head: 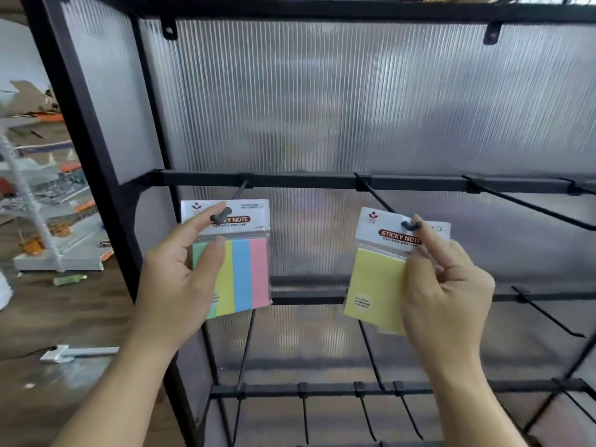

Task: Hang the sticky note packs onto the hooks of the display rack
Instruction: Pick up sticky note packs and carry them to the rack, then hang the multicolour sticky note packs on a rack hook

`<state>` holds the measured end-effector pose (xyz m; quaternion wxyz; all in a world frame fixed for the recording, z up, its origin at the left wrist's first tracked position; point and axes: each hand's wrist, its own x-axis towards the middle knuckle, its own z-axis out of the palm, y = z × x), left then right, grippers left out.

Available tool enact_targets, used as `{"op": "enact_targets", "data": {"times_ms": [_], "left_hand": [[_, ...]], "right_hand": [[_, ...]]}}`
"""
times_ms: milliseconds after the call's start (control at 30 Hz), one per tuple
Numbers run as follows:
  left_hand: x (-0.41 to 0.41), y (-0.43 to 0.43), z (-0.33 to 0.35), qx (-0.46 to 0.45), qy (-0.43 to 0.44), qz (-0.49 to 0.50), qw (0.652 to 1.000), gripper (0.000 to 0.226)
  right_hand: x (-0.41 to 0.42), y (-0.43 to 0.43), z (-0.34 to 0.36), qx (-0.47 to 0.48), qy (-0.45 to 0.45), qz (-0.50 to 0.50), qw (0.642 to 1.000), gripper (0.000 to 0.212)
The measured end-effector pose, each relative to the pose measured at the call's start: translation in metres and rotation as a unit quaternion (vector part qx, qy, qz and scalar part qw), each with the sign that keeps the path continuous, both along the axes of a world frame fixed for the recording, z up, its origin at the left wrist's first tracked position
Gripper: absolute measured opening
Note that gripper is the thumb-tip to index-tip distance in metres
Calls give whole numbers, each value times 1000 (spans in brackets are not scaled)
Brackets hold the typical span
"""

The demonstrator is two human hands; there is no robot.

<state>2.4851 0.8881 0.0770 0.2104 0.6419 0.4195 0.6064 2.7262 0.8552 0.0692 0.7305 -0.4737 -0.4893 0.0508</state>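
Note:
A striped sticky note pack (245, 269) in green, yellow, blue and pink is in my left hand (180, 279). Its white header sits on the tip of the leftmost black hook (222, 216), which pokes through the hang hole. A yellow sticky note pack (377, 285) is pinched at its header by my right hand (448, 295). The tip of the second hook (411, 224) shows through that pack's hole. Both hooks hang from the upper crossbar (306, 180) of the black display rack.
Empty hooks (529, 206) stick out to the right on the same bar, and more on the lower bars (322, 388). A ribbed translucent panel (354, 101) backs the rack. Left of the frame post (87, 150), clutter and a white shelf unit (58, 240) sit on a wooden floor.

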Motion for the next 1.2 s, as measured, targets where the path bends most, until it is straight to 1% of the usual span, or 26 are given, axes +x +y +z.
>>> {"op": "enact_targets", "data": {"times_ms": [167,267,333,433,500,600,667,733,800,867,933,967,1033,1067,1167,1200], "left_hand": [[-2,25,0,-39,9,-5,999,38],[-3,52,0,-62,36,-2,997,39],[-3,69,2,-64,51,10,997,45],[-4,86,3,-72,77,21,994,49],[-1,92,5,-76,104,34,991,48],[4,103,3,-73,136,73,985,39],[3,101,0,-80,142,87,983,33],[0,91,-4,-85,148,84,982,39],[-2,75,-7,-94,178,91,975,44],[-8,48,-14,-97,232,112,961,49],[-17,8,-21,-129,297,132,937,54],[-19,-8,-24,-155,330,141,920,56],[-45,-55,-41,-253,372,210,868,61],[-51,-65,-44,-274,387,227,851,63],[-67,-86,-50,-287,436,273,808,66],[-75,-95,-53,-296,442,287,796,66]], "right_hand": [[9,43,-2,-56,-68,-1,996,33],[15,70,0,-91,-79,14,993,34],[19,85,0,-104,-99,13,989,38],[26,102,-1,-128,-176,-8,976,49],[30,108,-1,-157,-201,-12,967,52],[33,106,3,-209,-246,-22,946,57],[34,98,5,-222,-274,-37,935,63],[32,85,7,-240,-294,-64,923,67],[26,69,8,-268,-308,-71,910,63],[8,50,3,-302,-352,-60,884,59],[-15,36,-6,-332,-406,-29,851,58],[-25,29,-7,-343,-435,-4,833,58],[-66,20,-21,-356,-506,101,779,60],[-75,17,-21,-359,-526,117,762,61],[-97,13,-20,-341,-574,142,731,63],[-109,12,-20,-333,-583,166,722,63]]}}
